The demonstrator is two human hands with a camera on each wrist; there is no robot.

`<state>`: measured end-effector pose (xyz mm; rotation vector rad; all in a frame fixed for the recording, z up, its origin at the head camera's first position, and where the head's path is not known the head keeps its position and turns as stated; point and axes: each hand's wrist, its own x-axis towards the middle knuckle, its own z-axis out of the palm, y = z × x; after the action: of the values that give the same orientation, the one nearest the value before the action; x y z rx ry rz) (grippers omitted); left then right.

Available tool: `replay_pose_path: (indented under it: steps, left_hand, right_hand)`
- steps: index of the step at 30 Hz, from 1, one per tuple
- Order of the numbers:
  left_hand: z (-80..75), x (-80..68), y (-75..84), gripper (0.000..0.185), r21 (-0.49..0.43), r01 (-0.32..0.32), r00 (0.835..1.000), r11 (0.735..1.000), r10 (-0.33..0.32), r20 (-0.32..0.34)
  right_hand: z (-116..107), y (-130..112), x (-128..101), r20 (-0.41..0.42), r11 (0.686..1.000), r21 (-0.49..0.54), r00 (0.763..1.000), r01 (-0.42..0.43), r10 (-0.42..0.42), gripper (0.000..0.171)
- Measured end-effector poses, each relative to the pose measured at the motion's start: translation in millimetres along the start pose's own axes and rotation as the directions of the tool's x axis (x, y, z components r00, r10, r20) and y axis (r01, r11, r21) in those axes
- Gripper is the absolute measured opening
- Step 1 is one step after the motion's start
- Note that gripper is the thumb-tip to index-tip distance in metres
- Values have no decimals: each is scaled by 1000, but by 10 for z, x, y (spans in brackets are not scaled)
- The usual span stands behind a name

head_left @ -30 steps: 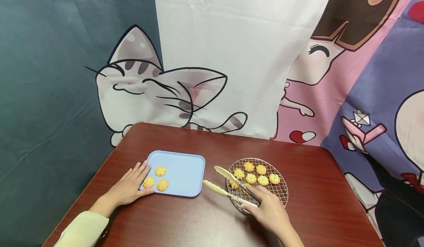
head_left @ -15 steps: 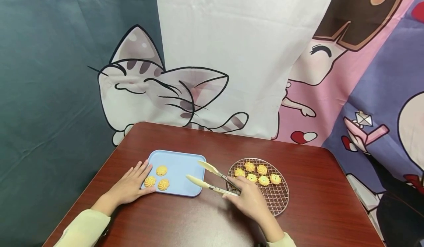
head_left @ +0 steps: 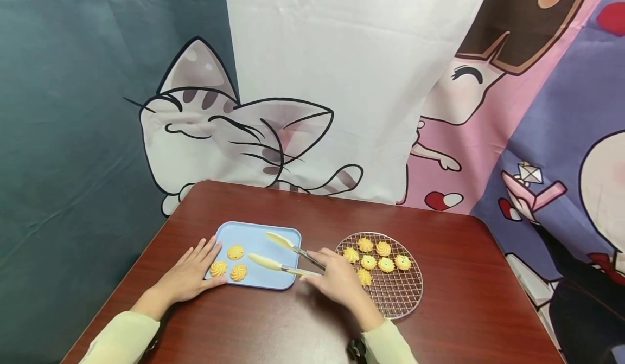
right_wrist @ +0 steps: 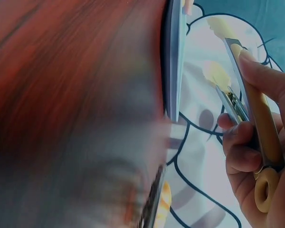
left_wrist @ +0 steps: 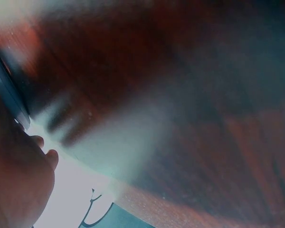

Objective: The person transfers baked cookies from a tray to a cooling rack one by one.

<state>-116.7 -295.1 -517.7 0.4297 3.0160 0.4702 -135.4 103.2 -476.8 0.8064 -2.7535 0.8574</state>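
My right hand (head_left: 331, 276) grips a pair of cream-tipped metal tongs (head_left: 266, 262) near their hinge end. The tong arms are spread apart, with nothing between the tips, and they reach over the right half of the light blue tray (head_left: 273, 280). Three swirl cookies (head_left: 236, 251) lie on the tray's left half. My left hand (head_left: 192, 270) rests flat on the table, fingertips touching the tray's left edge. In the right wrist view my fingers curl around the tongs (right_wrist: 249, 95) beside the tray's rim (right_wrist: 173, 61). The left wrist view is blurred.
A round wire rack (head_left: 397, 296) with several cookies (head_left: 386, 264) sits right of my right hand. The dark red table (head_left: 454, 299) ends at a cartoon-printed backdrop (head_left: 312, 82) behind, and its left edge drops off near my left sleeve (head_left: 122, 337).
My right hand has carried the spread, empty tongs leftward from over the rack to over the tray. The left hand and the tray's cookies stayed put.
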Motion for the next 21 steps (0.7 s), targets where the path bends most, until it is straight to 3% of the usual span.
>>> replay_pose_path:
  steps: [21]
  left_hand:
    - [18, 7, -22, 98, 1, -3, 1000, 1000, 3, 8]
  right_hand:
    - [322, -197, 486, 120, 997, -71, 993, -6, 15, 57]
